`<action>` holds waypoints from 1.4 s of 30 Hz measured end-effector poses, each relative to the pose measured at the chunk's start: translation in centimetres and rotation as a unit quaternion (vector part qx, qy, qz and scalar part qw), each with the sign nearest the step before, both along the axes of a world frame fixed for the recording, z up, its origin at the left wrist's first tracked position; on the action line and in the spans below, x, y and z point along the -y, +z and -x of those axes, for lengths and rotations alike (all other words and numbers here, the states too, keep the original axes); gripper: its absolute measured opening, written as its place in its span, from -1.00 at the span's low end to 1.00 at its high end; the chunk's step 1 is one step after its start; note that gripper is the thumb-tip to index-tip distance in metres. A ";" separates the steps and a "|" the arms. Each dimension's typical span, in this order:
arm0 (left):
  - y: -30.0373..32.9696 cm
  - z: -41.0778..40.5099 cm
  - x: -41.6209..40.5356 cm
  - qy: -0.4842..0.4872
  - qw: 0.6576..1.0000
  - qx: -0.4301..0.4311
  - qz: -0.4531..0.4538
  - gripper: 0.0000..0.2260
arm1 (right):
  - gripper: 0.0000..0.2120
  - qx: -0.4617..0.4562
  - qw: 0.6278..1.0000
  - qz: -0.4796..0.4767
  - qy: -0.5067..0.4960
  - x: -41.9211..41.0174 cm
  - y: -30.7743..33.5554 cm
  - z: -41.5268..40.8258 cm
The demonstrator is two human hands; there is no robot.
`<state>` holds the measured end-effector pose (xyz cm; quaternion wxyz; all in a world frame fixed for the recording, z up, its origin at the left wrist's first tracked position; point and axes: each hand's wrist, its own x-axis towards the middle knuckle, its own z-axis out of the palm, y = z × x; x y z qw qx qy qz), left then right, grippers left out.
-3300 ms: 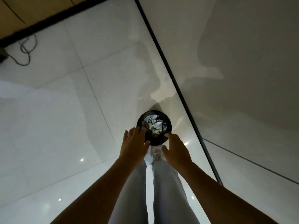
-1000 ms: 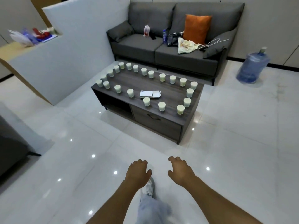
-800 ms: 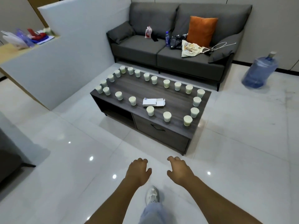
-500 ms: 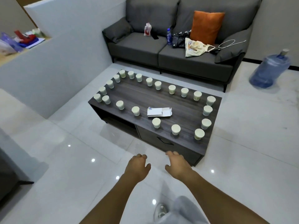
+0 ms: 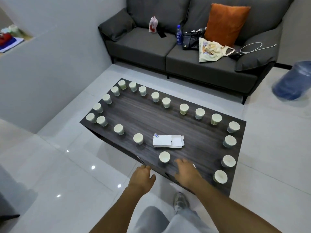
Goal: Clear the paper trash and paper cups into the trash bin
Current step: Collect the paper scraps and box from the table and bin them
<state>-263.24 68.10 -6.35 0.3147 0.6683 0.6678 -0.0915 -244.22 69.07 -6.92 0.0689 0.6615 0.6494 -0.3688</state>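
Several pale paper cups stand in a ring on the dark wooden coffee table (image 5: 168,118). The nearest cup (image 5: 164,157) is by the front edge, and another cup (image 5: 220,176) stands at the near right corner. A flattened white paper box (image 5: 168,140) lies inside the ring. My right hand (image 5: 186,170) hovers over the table's front edge just right of the nearest cup, fingers relaxed and holding nothing; it hides one cup, of which only a sliver shows. My left hand (image 5: 142,178) hangs empty just in front of the table edge. The trash bin is out of view.
A grey sofa (image 5: 193,52) stands behind the table with an orange cushion (image 5: 225,22), bags and a bottle on it. A blue water jug (image 5: 292,81) sits on the floor at right. A white partition wall (image 5: 50,64) runs along the left.
I turned from the bin and walked up to the coffee table. Both empty hands now reach its front edge, the right one over the tabletop beside the nearest cup.
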 end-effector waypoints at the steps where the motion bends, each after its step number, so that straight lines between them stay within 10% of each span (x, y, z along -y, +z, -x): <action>1: -0.2 0.3 -1.2 0.007 1.000 0.009 0.007 -0.62 | -0.54 0.000 1.000 0.005 0.004 -1.6 -0.2 0.2; 23: -10.7 7.3 -29.4 -0.075 0.992 0.006 0.104 -0.70 | -0.49 0.034 0.989 0.120 -0.077 -20.9 -12.6 9.0; 42: -26.9 5.3 -35.3 -0.106 0.991 0.027 0.076 -0.67 | 0.00 0.123 0.977 -0.006 0.175 -26.3 -31.8 6.6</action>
